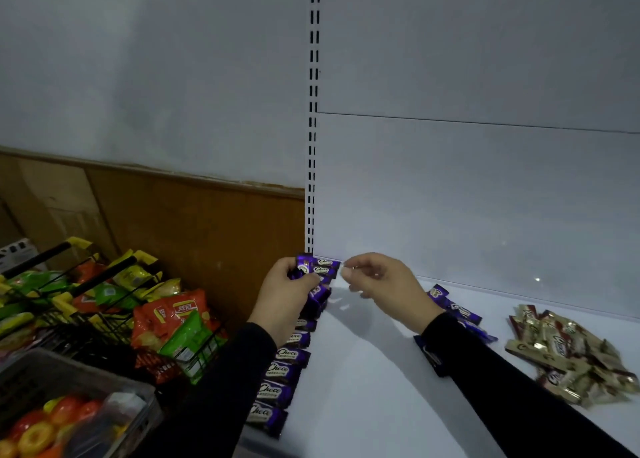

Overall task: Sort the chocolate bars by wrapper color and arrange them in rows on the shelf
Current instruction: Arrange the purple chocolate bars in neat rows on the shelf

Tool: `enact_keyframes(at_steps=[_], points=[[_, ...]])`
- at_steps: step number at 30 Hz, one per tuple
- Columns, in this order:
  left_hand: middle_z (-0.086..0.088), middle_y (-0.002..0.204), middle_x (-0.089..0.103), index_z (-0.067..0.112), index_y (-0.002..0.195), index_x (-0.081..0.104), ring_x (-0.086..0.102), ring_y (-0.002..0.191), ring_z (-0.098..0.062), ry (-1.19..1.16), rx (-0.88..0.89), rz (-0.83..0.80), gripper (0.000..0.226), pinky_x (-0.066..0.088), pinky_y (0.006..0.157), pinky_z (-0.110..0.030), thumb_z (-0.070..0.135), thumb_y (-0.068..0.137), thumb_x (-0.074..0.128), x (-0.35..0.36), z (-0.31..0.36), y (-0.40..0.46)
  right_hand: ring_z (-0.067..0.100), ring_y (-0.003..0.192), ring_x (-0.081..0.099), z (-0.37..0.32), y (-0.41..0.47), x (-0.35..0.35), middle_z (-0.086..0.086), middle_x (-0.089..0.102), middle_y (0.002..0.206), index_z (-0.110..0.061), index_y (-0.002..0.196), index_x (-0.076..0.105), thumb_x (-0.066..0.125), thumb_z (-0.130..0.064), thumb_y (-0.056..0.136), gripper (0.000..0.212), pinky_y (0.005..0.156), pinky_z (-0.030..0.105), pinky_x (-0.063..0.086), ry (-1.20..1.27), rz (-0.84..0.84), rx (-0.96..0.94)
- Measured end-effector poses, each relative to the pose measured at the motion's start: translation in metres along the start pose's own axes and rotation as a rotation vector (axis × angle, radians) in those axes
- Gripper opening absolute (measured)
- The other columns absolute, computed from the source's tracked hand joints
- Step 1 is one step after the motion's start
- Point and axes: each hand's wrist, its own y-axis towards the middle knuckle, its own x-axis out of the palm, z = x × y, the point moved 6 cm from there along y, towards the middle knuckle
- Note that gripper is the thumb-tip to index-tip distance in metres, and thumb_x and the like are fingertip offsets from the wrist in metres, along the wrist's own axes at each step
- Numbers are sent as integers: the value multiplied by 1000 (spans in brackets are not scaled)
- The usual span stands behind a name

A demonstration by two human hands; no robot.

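Gripped in the left hand (291, 284) are a few purple chocolate bars (302, 266), fingers curled round them at the back left corner of the white shelf (363, 371). Farther left, wire baskets (104, 319) hold orange and green snack bags. A purple row (280, 371) reading "Choco" runs along the shelf's left edge. The right hand (377, 283) hovers with fingers loosely curled; whether it pinches anything I cannot tell. Beyond lie loose purple bars (457, 310) and a gold pile (561, 357), also "Choco".

glossy foil purple bars (277, 373), smooth white shelf (363, 388)
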Motion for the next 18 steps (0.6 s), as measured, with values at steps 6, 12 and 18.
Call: enact_keyframes(at_steps=[6,12,18], points=[[-18,100,74,8,112,63,72,91,-38,-93,-48,-3,24,58,83,-56,3,90,69,22,-9,-13,20,74,72,-6,-35,11,7,70,77,-8,99,65,76,-17,85,20,66,24,56,158,-105,65],[-21,105,71,1,114,59,73,83,-28,-197,-59,9,22,60,68,-34,-5,93,62,28,-9,-18,19,71,70,7,-39,-4,17,71,82,-3,102,66,70,-3,87,15,68,25,57,277,-74,106],[-18,107,71,9,116,57,75,90,-29,-155,-46,70,27,61,82,-40,-2,93,65,13,-6,-15,20,76,71,23,-32,-19,14,71,87,-1,102,71,65,-1,90,13,75,26,59,285,-35,126]])
